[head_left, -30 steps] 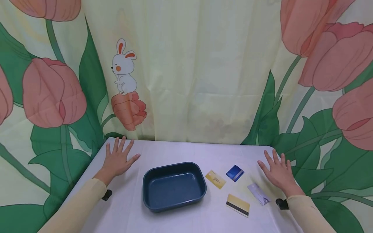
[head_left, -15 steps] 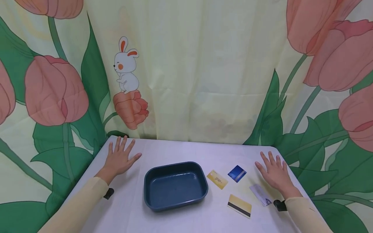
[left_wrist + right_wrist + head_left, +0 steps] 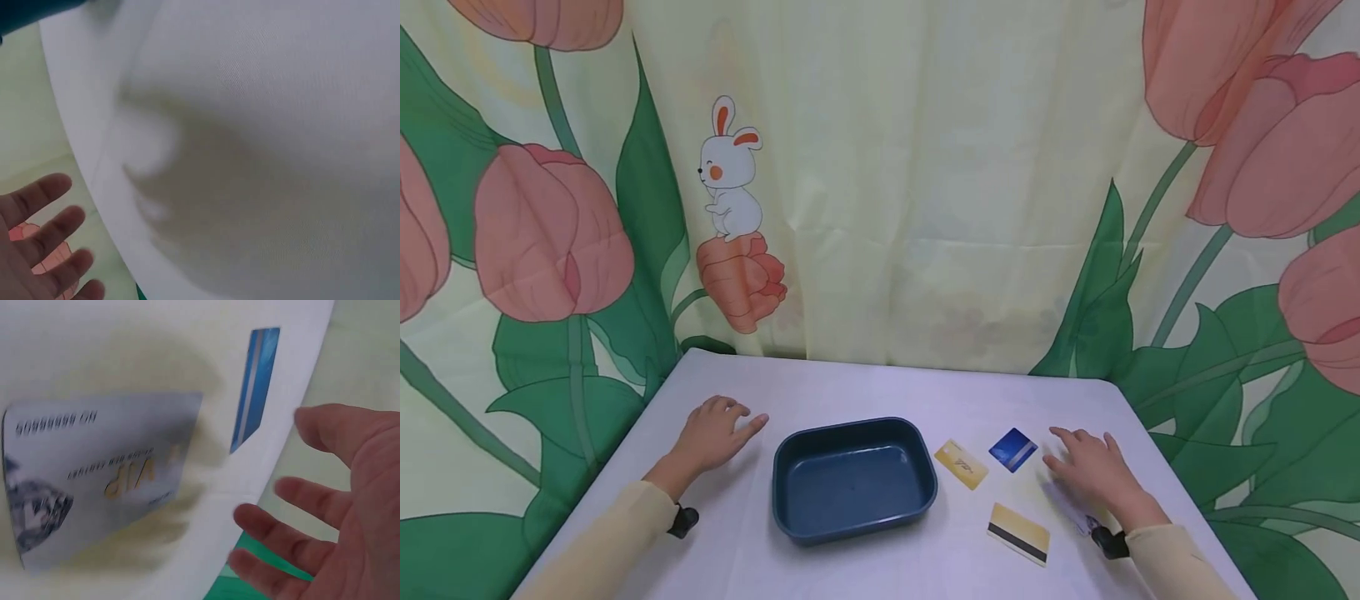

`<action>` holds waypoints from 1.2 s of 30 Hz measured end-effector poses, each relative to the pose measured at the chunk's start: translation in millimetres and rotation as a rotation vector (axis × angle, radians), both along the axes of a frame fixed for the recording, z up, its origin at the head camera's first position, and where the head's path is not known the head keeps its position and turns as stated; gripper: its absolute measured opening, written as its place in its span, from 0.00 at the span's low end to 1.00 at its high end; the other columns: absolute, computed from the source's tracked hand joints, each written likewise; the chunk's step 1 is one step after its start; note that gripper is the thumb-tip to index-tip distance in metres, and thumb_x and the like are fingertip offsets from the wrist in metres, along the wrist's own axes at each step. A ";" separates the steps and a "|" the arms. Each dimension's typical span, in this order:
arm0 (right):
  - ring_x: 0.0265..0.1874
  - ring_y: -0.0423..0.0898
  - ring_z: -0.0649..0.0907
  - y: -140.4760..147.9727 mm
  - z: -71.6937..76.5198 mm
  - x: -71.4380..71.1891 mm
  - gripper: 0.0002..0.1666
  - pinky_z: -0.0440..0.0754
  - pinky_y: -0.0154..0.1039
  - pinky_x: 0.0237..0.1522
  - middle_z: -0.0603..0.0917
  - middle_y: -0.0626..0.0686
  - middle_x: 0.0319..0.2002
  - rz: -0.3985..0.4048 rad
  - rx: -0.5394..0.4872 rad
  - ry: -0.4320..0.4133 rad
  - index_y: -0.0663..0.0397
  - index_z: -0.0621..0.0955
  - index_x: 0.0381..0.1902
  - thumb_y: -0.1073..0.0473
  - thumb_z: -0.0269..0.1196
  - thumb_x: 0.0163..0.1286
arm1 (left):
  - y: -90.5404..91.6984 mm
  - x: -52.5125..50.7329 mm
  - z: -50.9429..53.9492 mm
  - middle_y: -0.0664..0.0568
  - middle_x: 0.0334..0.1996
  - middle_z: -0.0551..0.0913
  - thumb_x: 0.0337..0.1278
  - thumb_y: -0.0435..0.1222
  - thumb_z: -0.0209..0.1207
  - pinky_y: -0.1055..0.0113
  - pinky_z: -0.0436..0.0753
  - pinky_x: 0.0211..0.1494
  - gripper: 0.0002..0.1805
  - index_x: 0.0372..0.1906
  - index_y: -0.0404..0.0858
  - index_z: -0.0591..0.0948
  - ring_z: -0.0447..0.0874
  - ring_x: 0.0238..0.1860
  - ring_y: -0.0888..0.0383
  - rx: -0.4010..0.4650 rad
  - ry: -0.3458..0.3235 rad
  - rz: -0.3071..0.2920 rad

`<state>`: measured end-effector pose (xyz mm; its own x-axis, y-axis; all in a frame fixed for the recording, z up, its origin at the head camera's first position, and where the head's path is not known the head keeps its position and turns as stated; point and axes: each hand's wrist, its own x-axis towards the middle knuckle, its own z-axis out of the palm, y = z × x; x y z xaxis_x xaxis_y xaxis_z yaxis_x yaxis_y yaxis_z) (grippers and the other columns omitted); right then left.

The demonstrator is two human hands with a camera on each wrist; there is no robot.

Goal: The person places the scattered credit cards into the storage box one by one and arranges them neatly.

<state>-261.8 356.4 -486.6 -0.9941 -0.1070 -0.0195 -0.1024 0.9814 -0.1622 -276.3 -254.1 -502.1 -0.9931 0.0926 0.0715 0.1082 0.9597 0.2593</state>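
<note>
My left hand (image 3: 706, 435) hovers over the table to the left of a dark blue tray (image 3: 856, 533), fingers loosely bent and holding nothing. On the other side, my right hand (image 3: 1096, 471) is above a silver VIP card (image 3: 100, 469) that it partly hides in the head view; its fingers are spread and hold nothing. Just left of the right fingertips lies a blue card (image 3: 1013, 450) with a pale stripe. A gold card (image 3: 962, 465) rests beside the tray's right side. Nearer the front is another gold card (image 3: 1018, 534) with a black stripe.
A white cloth covers the table (image 3: 850, 386). Behind it hangs a curtain (image 3: 910, 208) printed with tulips and a rabbit. A black wrist camera (image 3: 683, 522) sits under the left wrist, and another camera (image 3: 1109, 542) under the right.
Both hands have come lower and nearer, their fingers less straight. The right hand has also shifted left, over the silver card. The tray and cards stay in place.
</note>
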 end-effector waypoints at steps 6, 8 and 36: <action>0.50 0.62 0.84 -20.1 8.6 5.2 0.28 0.51 0.77 0.69 0.87 0.60 0.44 0.044 0.023 -0.063 0.60 0.83 0.57 0.45 0.67 0.70 | 9.6 7.1 6.0 0.48 0.38 0.85 0.71 0.66 0.49 0.48 0.81 0.46 0.36 0.46 0.36 0.86 0.81 0.40 0.49 0.086 -0.104 -0.016; 0.48 0.60 0.85 -25.3 9.9 7.6 0.27 0.57 0.76 0.68 0.87 0.57 0.43 0.059 0.025 -0.088 0.59 0.84 0.56 0.44 0.67 0.70 | 11.0 9.8 4.4 0.53 0.32 0.84 0.70 0.65 0.51 0.56 0.79 0.38 0.34 0.45 0.38 0.86 0.79 0.33 0.55 0.122 -0.163 -0.012; 0.40 0.48 0.81 -50.4 -1.1 33.7 0.34 0.84 0.54 0.46 0.84 0.52 0.43 0.006 -0.037 -0.271 0.49 0.86 0.51 0.39 0.81 0.50 | 44.7 43.0 6.1 0.41 0.53 0.86 0.75 0.52 0.55 0.60 0.87 0.33 0.27 0.66 0.37 0.77 0.87 0.27 0.54 0.666 -0.315 0.071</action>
